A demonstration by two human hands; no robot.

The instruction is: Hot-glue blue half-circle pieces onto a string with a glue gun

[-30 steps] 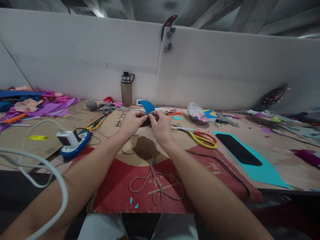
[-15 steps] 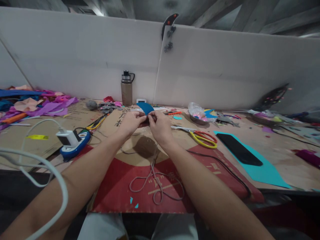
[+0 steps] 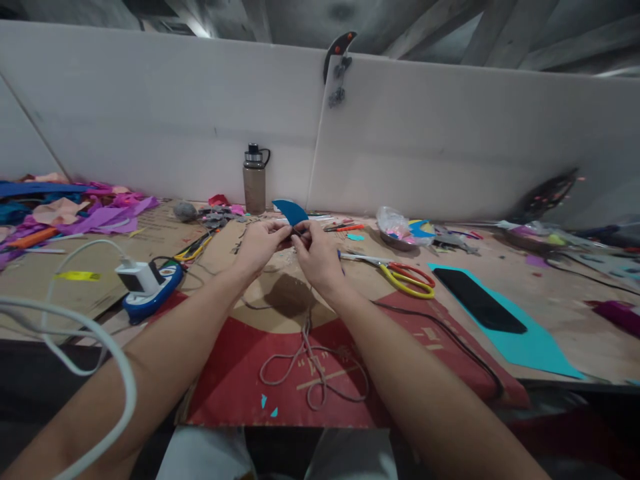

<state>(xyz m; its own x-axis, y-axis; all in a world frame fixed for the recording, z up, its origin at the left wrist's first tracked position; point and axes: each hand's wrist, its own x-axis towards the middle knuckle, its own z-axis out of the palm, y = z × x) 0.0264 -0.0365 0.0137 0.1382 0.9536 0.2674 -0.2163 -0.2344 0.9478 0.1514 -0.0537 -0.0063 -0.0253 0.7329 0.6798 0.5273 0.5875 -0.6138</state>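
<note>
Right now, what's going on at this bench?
A person sits at a cluttered craft table and pinches a small blue piece between the fingertips of the left hand and the right hand, holding it just above the cardboard. A loop of cord lies on the red cardboard nearer the person. The scissors lie untouched to the right, beside a black phone on a teal sheet. A bottle stands at the back wall.

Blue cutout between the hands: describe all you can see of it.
The blue cutout is small, thin, fin-shaped, its curved edge ending in a point at upper left; looks like craft paper or foam sheet. The left hand and right hand pinch its lower edge, hidden by their fingertips. It stands upright above the cardboard.
</note>
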